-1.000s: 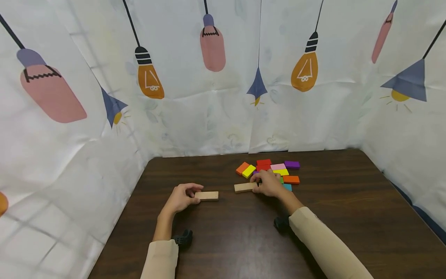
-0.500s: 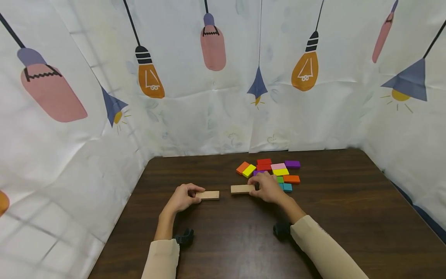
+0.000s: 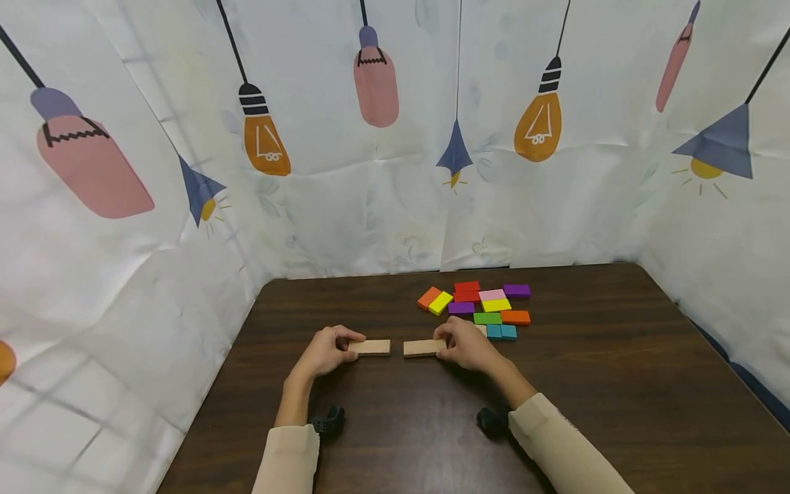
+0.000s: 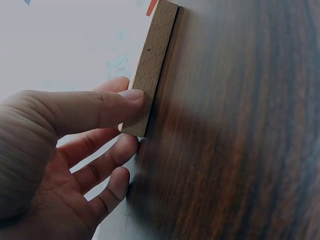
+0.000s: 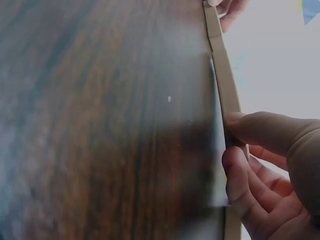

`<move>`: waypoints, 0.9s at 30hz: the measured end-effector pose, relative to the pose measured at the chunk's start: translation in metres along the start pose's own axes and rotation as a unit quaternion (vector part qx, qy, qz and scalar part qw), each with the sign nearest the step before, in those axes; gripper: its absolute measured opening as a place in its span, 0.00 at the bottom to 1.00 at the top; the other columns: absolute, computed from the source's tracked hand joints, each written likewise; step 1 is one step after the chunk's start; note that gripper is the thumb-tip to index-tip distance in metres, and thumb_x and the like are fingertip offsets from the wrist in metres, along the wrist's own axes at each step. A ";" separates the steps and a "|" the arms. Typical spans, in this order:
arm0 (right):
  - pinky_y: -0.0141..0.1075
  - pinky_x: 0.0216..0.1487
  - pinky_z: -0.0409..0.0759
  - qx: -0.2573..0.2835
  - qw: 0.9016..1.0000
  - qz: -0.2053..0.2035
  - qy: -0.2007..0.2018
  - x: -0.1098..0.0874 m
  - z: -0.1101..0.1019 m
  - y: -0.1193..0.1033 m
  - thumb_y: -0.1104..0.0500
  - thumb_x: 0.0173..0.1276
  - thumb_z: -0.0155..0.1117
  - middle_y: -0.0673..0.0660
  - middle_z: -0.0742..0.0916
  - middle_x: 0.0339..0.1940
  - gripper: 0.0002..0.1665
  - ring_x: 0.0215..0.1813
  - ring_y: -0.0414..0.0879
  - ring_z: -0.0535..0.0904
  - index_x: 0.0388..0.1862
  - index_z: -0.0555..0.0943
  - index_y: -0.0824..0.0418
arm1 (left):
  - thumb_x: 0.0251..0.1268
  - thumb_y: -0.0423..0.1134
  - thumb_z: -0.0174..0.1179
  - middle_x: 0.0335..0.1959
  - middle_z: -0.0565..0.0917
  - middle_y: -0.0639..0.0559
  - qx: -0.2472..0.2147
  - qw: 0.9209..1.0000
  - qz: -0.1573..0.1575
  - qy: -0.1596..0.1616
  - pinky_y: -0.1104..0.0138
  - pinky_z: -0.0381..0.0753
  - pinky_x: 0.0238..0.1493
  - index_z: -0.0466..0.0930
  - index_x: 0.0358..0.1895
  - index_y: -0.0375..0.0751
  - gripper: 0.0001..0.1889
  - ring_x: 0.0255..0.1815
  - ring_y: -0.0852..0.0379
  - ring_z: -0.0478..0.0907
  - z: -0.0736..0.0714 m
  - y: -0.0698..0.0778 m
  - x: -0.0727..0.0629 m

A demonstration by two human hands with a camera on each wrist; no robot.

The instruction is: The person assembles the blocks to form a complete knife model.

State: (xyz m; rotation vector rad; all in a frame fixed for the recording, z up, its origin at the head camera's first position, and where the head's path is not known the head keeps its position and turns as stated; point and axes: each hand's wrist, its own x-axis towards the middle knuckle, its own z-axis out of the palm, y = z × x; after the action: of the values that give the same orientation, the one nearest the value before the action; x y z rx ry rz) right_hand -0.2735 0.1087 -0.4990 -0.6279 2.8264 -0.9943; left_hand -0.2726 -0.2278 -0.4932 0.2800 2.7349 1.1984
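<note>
Two plain wooden blocks lie end to end across the middle of the table, a narrow gap between them in the head view. My left hand [image 3: 325, 351] pinches the outer end of the left wooden block [image 3: 374, 348], its thumb [image 4: 112, 106] on the near long side. The other fingers are behind and below that end. My right hand [image 3: 467, 345] pinches the outer end of the right wooden block [image 3: 421, 348] between thumb and fingers. In the right wrist view this block [image 5: 227, 85] stands slightly off the tabletop, with a light strip beneath it.
Behind my right hand lies a loose group of coloured blocks, among them a green block [image 3: 487, 318], an orange block [image 3: 515, 318], a purple block [image 3: 516, 291] and a red block [image 3: 466, 286]. A printed cloth [image 3: 376, 206] hangs along the table's [image 3: 586, 370] far edge.
My right hand has brought its wooden block left and nearer, away from the coloured blocks and into line with the other. My left hand and its block have barely moved.
</note>
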 end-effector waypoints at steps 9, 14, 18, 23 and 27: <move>0.35 0.40 0.78 0.024 0.999 0.029 -0.010 0.009 0.007 0.004 0.59 0.60 0.80 0.51 0.81 0.37 0.12 0.36 0.42 0.75 0.41 0.86 0.53 | 0.59 0.29 0.73 0.40 0.83 0.53 0.005 1.000 0.004 -0.002 0.65 0.73 0.36 0.91 0.49 0.49 0.16 0.36 0.55 0.72 0.003 0.002 0.002; 0.35 0.40 0.78 0.034 0.999 0.035 -0.010 0.013 0.008 0.005 0.59 0.59 0.80 0.51 0.82 0.38 0.13 0.36 0.43 0.76 0.41 0.86 0.53 | 0.59 0.29 0.73 0.39 0.83 0.54 0.006 1.000 0.004 -0.003 0.65 0.73 0.36 0.91 0.49 0.50 0.16 0.37 0.55 0.72 0.007 0.003 0.004; 0.36 0.40 0.78 0.040 0.999 0.035 -0.011 0.014 0.008 0.004 0.59 0.59 0.80 0.51 0.82 0.38 0.13 0.37 0.43 0.75 0.41 0.86 0.53 | 0.58 0.29 0.73 0.38 0.82 0.53 0.008 1.000 0.002 -0.002 0.66 0.72 0.35 0.91 0.48 0.50 0.16 0.36 0.55 0.72 0.008 0.004 0.004; 0.37 0.41 0.78 0.038 0.999 0.023 -0.008 0.016 0.009 0.003 0.60 0.58 0.80 0.51 0.83 0.39 0.13 0.36 0.43 0.76 0.41 0.86 0.54 | 0.58 0.28 0.73 0.38 0.82 0.52 0.011 1.000 0.007 -0.003 0.66 0.71 0.34 0.91 0.48 0.48 0.16 0.36 0.55 0.72 0.008 0.004 0.004; 0.37 0.40 0.78 0.041 0.999 0.020 -0.006 0.018 0.010 0.001 0.61 0.58 0.80 0.51 0.83 0.38 0.14 0.36 0.43 0.75 0.41 0.86 0.55 | 0.58 0.28 0.73 0.39 0.83 0.53 0.008 1.000 0.006 -0.002 0.66 0.72 0.35 0.91 0.48 0.49 0.16 0.36 0.55 0.72 0.008 0.005 0.004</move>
State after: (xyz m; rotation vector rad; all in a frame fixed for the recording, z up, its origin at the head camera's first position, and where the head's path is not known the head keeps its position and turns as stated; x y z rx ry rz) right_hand -0.2886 0.0966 -0.5062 -0.5656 2.7602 -1.0889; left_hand -0.2745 -0.2180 -0.4951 0.3006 2.7438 1.1772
